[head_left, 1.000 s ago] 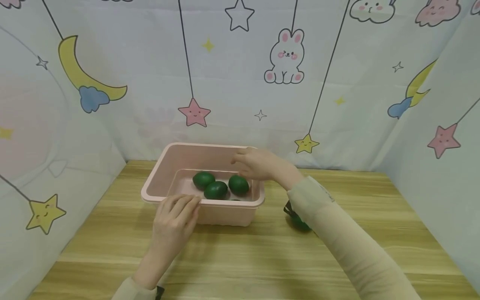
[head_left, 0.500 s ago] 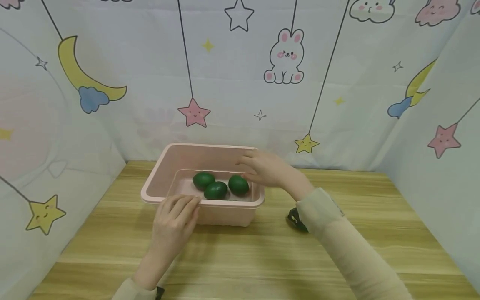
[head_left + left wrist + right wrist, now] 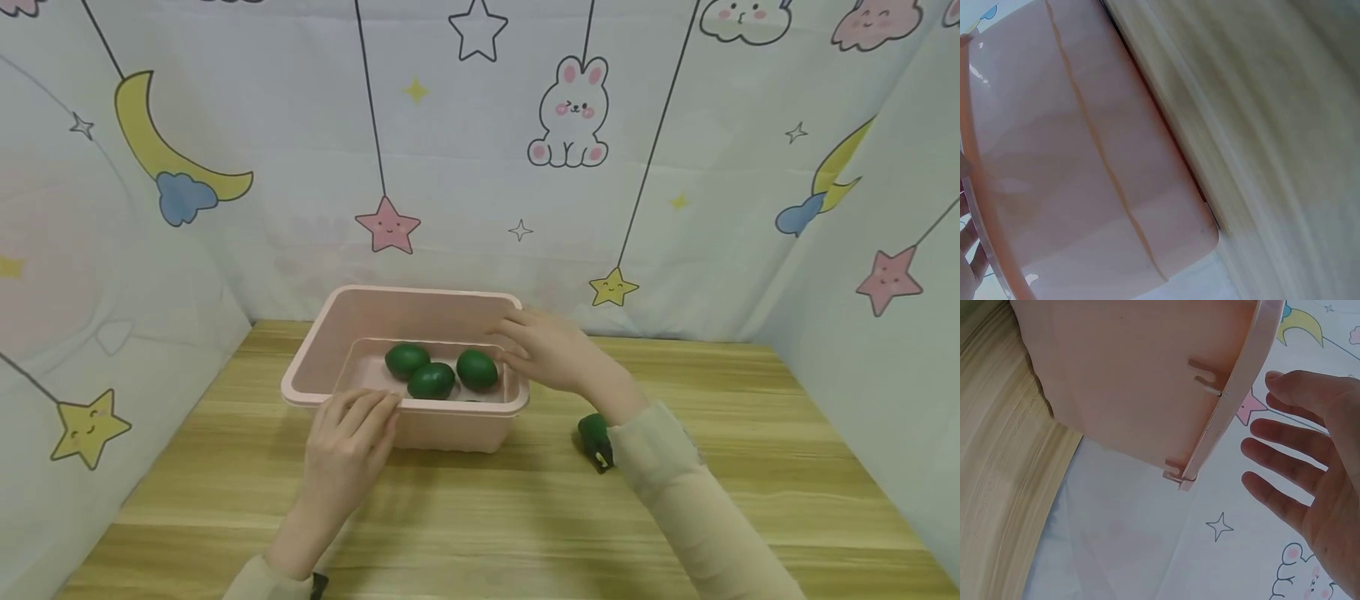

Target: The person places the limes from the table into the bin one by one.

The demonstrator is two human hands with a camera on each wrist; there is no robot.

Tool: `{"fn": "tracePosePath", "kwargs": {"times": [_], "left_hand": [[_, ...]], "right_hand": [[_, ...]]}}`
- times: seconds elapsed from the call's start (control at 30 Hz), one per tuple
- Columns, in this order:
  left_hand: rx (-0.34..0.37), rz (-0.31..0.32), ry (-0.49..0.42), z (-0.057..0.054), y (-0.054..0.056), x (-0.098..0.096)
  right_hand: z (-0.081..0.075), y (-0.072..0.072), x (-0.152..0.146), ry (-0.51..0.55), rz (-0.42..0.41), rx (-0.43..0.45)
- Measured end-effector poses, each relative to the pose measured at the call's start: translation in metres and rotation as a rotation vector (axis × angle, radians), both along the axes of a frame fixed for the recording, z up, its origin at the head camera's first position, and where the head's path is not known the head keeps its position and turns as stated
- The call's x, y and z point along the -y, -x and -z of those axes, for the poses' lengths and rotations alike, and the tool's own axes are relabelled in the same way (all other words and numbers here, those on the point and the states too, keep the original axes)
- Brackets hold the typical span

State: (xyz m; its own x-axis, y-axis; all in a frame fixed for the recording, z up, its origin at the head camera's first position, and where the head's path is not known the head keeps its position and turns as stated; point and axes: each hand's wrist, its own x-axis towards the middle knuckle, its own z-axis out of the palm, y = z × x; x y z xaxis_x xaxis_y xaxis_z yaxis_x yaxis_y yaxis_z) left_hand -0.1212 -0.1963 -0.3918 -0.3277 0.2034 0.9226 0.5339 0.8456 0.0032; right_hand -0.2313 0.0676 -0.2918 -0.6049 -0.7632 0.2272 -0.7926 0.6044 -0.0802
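Behind and beside the bench [image 3: 480,517] hangs a pale cloth [image 3: 465,117] printed with moons, stars, clouds and a rabbit. Toward the far edge of the wood-grained bench stands a pink bin [image 3: 450,429], upright and open at the top. Over its right end reaches the right hand [image 3: 551,350], fingers parted and only slightly bent, holding nothing; the right wrist view shows it near the rim but apart from it. Its forearm, in a cream right sleeve [image 3: 705,492], slants up from the lower right, back of the hand upward. The left hand [image 3: 348,446] grips the bin's near rim left of its middle, fingers bent over the edge; its forearm climbs from the lower left, out of a matching left sleeve [image 3: 270,579]. On the bin's floor lie three dark green ovals: the left oval [image 3: 407,361], the middle oval [image 3: 431,381] touching it, and the right oval [image 3: 477,370], near the right hand's fingertips. Beside the right cuff shows a green-and-black object [image 3: 595,435], partly hidden; whether it rests on the bench cannot be told.
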Motion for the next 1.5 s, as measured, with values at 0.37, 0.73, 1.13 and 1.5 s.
{"fn": "tracePosePath", "kwargs": {"times": [0.37,0.73,1.13,1.5], "left_hand": [[0.003,0.008,-0.002,0.000,0.000,-0.002],[0.010,0.015,-0.007,0.000,0.001,-0.004],[0.002,0.010,-0.007,0.000,0.002,-0.004],[-0.006,0.015,-0.008,0.000,0.003,-0.004]], "right_hand": [[0.010,-0.003,-0.014,0.071,-0.034,-0.112],[0.022,-0.009,-0.031,0.139,0.010,-0.102],[0.044,-0.014,-0.047,0.240,0.072,-0.092],[0.063,-0.018,-0.056,0.267,0.147,-0.033]]}}
